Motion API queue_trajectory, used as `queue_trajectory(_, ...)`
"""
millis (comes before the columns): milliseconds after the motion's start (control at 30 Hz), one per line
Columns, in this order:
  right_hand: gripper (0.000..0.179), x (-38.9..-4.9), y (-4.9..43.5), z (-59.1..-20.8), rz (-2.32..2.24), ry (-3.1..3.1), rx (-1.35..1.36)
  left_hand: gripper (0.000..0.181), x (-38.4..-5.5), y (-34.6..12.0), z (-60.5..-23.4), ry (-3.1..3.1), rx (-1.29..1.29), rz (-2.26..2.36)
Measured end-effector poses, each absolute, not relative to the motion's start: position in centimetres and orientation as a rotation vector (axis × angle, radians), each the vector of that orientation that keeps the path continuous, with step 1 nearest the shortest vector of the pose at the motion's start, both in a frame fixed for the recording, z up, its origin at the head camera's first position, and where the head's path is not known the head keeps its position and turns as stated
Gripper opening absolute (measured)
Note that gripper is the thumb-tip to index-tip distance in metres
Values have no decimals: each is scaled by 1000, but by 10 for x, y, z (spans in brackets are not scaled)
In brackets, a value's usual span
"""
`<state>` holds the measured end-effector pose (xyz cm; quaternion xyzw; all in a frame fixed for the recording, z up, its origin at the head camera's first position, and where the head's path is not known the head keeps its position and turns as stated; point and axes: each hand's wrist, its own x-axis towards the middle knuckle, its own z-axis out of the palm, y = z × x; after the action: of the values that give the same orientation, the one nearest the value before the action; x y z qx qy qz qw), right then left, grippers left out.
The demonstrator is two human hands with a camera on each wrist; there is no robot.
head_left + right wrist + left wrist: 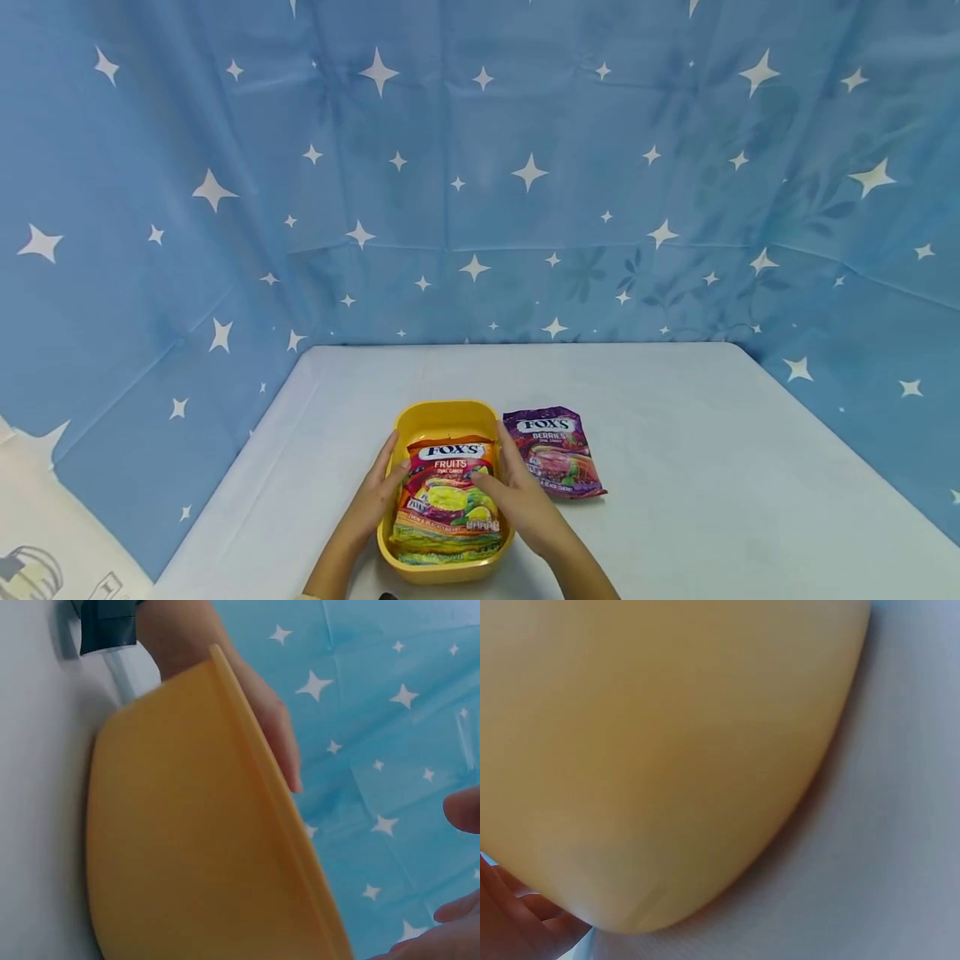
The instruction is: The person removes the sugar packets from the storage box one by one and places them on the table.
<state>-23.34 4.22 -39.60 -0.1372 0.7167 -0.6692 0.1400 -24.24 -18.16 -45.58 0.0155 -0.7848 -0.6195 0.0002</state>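
A yellow plastic tub (446, 574) stands on the white table, holding several bags of candy. Uppermost is a Fox's Fruits candy bag (450, 492), and the edges of other bags show beneath it. My left hand (375, 492) holds the tub's left side, thumb over the rim beside the bag. On the right side, my right hand (528, 504) holds the tub with its thumb reaching over the bag. The tub's outer wall (667, 750) fills most of the left wrist view. In the right wrist view, the tub's side (180, 825) hides part of a hand.
A purple Fox's Berries candy bag (555, 454) lies flat on the table (712, 467), just right of the tub. Behind the table and along both sides hangs a blue curtain (480, 208) with white stars. A small dark object (387, 596) shows at the bottom edge.
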Motion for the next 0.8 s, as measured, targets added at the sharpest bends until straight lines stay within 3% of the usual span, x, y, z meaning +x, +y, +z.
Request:
queue_trajectory(233,83,-232,25,-408,-1921,2015,-309,63,-243,-183,-458,-2450,11,-1949)
queue_trajectory(800,80,-238,38,-411,-2075,1652,-276,63,-243,-183,-455,-2448,-29,-1937)
